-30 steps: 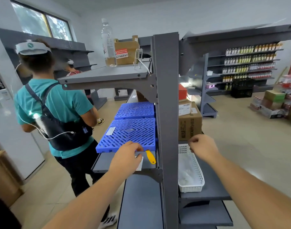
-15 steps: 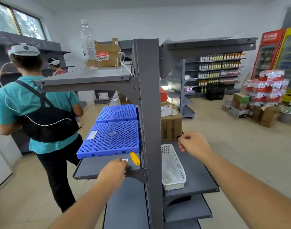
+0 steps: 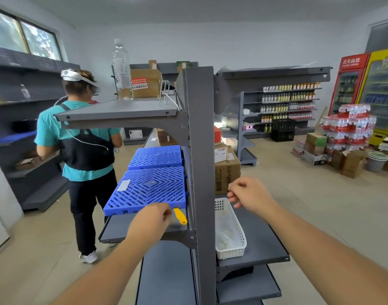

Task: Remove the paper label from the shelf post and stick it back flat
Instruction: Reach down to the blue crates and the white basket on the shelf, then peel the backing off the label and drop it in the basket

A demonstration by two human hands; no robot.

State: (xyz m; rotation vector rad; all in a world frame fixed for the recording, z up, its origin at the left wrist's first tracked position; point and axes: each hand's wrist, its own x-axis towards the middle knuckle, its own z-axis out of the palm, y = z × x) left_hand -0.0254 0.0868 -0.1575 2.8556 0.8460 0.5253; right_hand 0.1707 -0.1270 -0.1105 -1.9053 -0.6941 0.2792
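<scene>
The grey shelf post (image 3: 201,172) stands upright in front of me. My left hand (image 3: 149,223) is just left of it, over the grey shelf (image 3: 120,227), with its fingers pinched together beside the top of a yellow-handled scraper (image 3: 181,216). No paper label shows; the hand covers whatever is under its fingers. My right hand (image 3: 250,194) hovers right of the post, above a white basket (image 3: 240,230), fingers loosely curled and holding nothing.
Two blue plastic grid pallets (image 3: 149,188) lie on the left shelf. A cardboard box (image 3: 227,172) sits behind the basket. A person in a teal shirt (image 3: 85,139) stands in the left aisle. Stacked water packs (image 3: 347,126) and drink fridges stand at far right.
The view has tilted up and turned right. My left hand moved closer to the scraper; the white paper seen at its fingers earlier no longer shows. My right hand's fingers have loosened.
</scene>
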